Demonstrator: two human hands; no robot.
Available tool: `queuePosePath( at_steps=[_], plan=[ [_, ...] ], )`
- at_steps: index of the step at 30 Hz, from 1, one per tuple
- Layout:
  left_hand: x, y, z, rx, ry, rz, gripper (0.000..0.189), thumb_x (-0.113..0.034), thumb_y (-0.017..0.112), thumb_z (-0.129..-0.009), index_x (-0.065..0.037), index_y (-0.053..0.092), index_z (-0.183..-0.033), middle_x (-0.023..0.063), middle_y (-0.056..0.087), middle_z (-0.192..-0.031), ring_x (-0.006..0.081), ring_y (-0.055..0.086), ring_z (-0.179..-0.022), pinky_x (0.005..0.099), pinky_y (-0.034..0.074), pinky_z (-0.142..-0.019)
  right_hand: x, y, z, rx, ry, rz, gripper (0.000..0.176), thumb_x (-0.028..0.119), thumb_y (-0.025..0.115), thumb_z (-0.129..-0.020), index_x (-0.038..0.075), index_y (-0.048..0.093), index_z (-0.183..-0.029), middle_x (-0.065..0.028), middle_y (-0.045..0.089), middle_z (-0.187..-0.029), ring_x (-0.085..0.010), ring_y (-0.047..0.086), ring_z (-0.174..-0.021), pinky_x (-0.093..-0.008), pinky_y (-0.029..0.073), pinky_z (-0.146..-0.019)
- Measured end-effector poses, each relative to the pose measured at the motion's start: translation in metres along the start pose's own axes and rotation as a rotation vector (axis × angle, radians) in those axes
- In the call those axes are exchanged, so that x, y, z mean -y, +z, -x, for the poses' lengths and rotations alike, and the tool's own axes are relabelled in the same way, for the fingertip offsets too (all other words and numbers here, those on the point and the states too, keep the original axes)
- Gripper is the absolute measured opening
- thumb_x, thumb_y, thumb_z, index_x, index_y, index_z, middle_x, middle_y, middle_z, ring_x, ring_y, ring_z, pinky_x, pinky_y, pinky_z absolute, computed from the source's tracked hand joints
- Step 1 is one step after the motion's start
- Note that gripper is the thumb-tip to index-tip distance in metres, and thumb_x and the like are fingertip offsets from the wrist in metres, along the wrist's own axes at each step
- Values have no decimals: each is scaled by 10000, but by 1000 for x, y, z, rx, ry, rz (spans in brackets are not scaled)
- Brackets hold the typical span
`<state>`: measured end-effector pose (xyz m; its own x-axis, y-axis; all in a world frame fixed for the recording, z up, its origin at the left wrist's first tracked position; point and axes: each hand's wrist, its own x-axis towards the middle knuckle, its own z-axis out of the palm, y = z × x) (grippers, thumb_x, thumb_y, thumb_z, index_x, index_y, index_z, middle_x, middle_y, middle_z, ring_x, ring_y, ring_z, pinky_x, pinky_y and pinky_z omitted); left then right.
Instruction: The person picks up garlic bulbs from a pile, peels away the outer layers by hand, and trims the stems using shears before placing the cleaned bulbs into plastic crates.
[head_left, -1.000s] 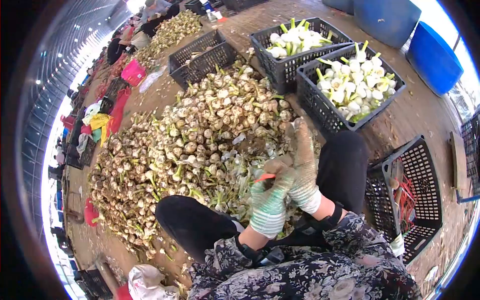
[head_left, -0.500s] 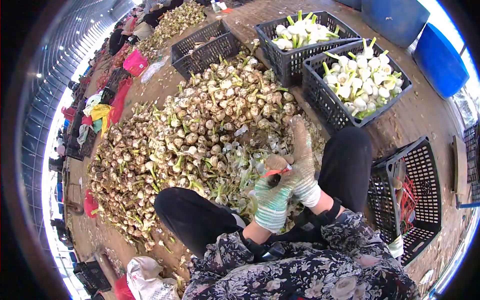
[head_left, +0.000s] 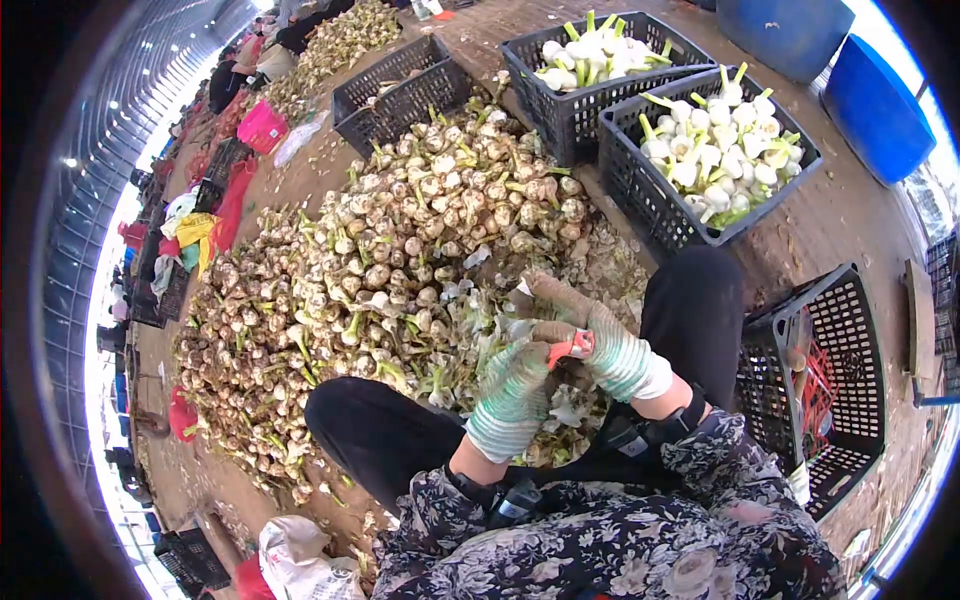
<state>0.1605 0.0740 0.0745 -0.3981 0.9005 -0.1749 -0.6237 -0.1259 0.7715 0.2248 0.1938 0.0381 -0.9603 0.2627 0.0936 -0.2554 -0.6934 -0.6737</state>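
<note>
My left hand (head_left: 508, 392), in a white and green glove, is closed beside my right hand, above the peelings between my knees; what it holds, if anything, is hidden. My right hand (head_left: 603, 345), in a similar soiled glove, is closed on a small red tool (head_left: 572, 347), with its forefinger reaching up and left. Unpeeled garlic bulbs (head_left: 390, 240) lie in a large heap ahead and to the left. Pale skins and green scraps (head_left: 565, 405) lie under and around both hands.
Two black crates (head_left: 655, 215) (head_left: 565, 115) with white trimmed bulbs (head_left: 725, 145) stand at upper right. Another crate (head_left: 400, 100) stands beyond the heap. An open crate (head_left: 840, 390) with red items is at right. Blue tubs (head_left: 880, 110) stand behind; a white sack (head_left: 300, 560) lies lower left.
My left hand has turned and moved slightly left. My right hand has tilted left, its fingers now bent over towards the left hand. The red tool has shifted slightly right.
</note>
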Motion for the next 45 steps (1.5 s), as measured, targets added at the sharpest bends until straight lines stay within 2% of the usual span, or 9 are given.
queuePosePath(
  at_steps=[8, 9, 11, 22, 28, 36, 38, 39, 45],
  plan=[
    [27, -19, -10, -110, -117, 596, 200, -86, 588, -798, -22, 546, -983, 54, 554, -995, 142, 536, -888, 263, 419, -823, 9, 20, 3, -257, -220, 502, 626, 55, 657, -721, 6, 354, -1267, -101, 476, -1176, -155, 489, -1015, -294, 447, -827],
    [25, -13, -3, -184, 61, -354, 212, -63, 592, -787, -37, 530, -988, 46, 539, -1002, 154, 522, -917, 285, 418, -827, 10, 24, 4, -344, -117, 442, 572, 80, 655, -720, -3, 405, -1228, -97, 502, -1148, -163, 495, -1013, -298, 435, -841],
    [32, -3, -7, -193, 123, -275, 314, -22, 619, -752, -56, 507, -1043, 47, 530, -1029, 183, 514, -952, 315, 427, -829, -2, 8, 7, -427, -190, 907, 460, 177, 626, -758, 20, 478, -1163, -128, 528, -1131, -216, 507, -1045, -320, 391, -899],
    [26, -3, -8, -95, -102, -205, 562, -412, 549, -785, -41, 461, -1198, 86, 539, -1025, 171, 518, -726, 303, 444, -603, 199, -34, 197, -957, -601, 607, 341, 83, 543, -826, 2, 431, -1137, -119, 585, -958, -172, 582, -826, -253, 497, -637],
    [32, -13, -3, -288, -247, -145, 504, -338, 607, -760, 0, 511, -1122, 13, 504, -786, 125, 468, -655, 261, 400, -573, 175, -135, 279, -1474, 347, 89, 441, 351, 590, -806, 141, 490, -1181, -116, 498, -1061, -295, 518, -835, -425, 469, -700],
    [30, 4, -10, -265, -193, -202, 410, -317, 595, -774, -42, 545, -1074, 37, 558, -812, 171, 531, -629, 301, 447, -561, 158, -172, 265, -1172, 739, 485, 172, 257, 438, -892, 226, 582, -981, 12, 474, -601, -167, 477, -435, -310, 427, -401],
    [27, -1, -10, -293, -228, -196, 418, -304, 604, -772, -32, 539, -1083, 43, 556, -808, 178, 536, -621, 312, 452, -555, 155, -179, 282, -743, 278, -327, 191, 166, 426, -887, 180, 582, -995, -11, 547, -708, -163, 560, -559, -321, 487, -490],
    [26, -4, -9, -288, -245, -191, 426, -305, 605, -770, -33, 537, -1090, 42, 556, -812, 181, 536, -625, 313, 451, -557, 154, -151, 276, -1360, 178, -202, 275, 215, 342, -903, 56, 530, -1026, -46, 509, -612, -165, 369, -426, -274, 319, -376],
    [21, -12, -12, -277, -220, -152, 403, -263, 605, -783, -30, 535, -1104, 28, 550, -783, 166, 527, -626, 291, 436, -540, 163, -45, 280, -1174, -152, 211, 411, 82, 484, -825, -43, 345, -1192, -133, 587, -891, -213, 600, -702, -271, 503, -589]
  ],
)
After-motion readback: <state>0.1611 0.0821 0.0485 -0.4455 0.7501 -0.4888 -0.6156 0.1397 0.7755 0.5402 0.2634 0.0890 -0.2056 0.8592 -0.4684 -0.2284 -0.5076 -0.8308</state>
